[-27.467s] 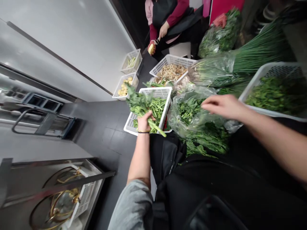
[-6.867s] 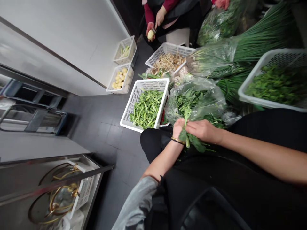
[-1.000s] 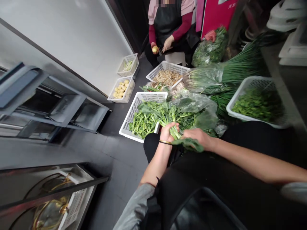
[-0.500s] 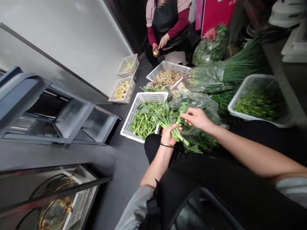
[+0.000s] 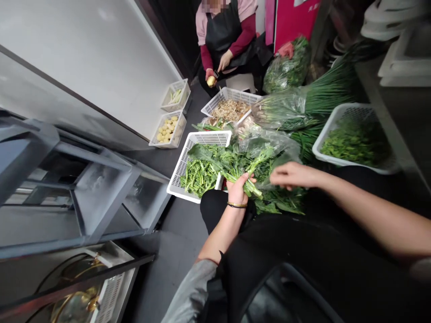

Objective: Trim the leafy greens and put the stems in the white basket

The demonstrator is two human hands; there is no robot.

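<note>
My left hand [image 5: 237, 190] is wrapped round a bunch of leafy green stalks [image 5: 255, 192], their cut ends pointing down to the right. Just right of the bunch and apart from it, my right hand [image 5: 288, 175] has its fingers curled; whether anything sits inside them I cannot make out. Beyond my left hand stands a white slotted basket [image 5: 215, 137] with short green stems [image 5: 198, 176] in it. Loose dark leaves [image 5: 279, 202] lie below my hands, beside a clear plastic bag [image 5: 288, 146].
Opposite me a co-worker [image 5: 224, 40] holds a potato [image 5: 211, 81] and a peeler. Potatoes [image 5: 167, 129] fill a basket by the wall. Long green stalks [image 5: 332, 89] in plastic and a basket of greens [image 5: 352, 143] are on the right. A grey step stool [image 5: 111, 188] stands left.
My right hand has moved right, away from the bunch it was pinching. My left hand keeps its hold. The co-worker's potato has come lower, and the view has shifted slightly.
</note>
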